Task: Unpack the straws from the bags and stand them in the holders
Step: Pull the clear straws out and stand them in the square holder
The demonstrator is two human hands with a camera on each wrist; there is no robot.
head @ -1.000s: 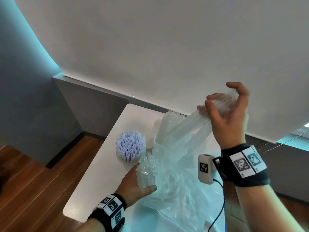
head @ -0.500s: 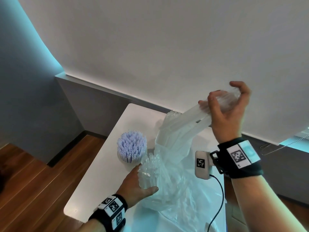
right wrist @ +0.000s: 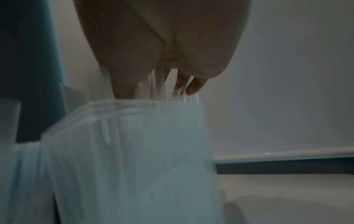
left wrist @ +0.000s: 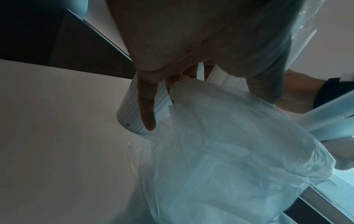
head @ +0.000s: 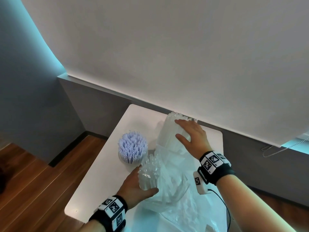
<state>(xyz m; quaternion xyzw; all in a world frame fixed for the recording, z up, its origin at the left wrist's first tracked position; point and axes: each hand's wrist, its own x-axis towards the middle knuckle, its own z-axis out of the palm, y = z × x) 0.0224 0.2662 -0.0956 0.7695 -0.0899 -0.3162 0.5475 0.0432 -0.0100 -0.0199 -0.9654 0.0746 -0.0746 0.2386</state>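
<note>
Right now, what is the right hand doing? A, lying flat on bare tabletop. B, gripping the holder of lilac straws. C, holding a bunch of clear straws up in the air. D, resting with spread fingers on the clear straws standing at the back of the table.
D: the right hand lies, fingers spread, on the upright clear straws.

The left hand [head: 133, 186] is reaching forward low, its thumb and fingers [left wrist: 146, 106] curling round a bundle of clear straws [head: 148, 173]. The right hand [head: 192, 136] is stretching farther forward, palm down, with fingers [right wrist: 195, 86] straight and spread, resting on taller straws [head: 168, 131].
</note>
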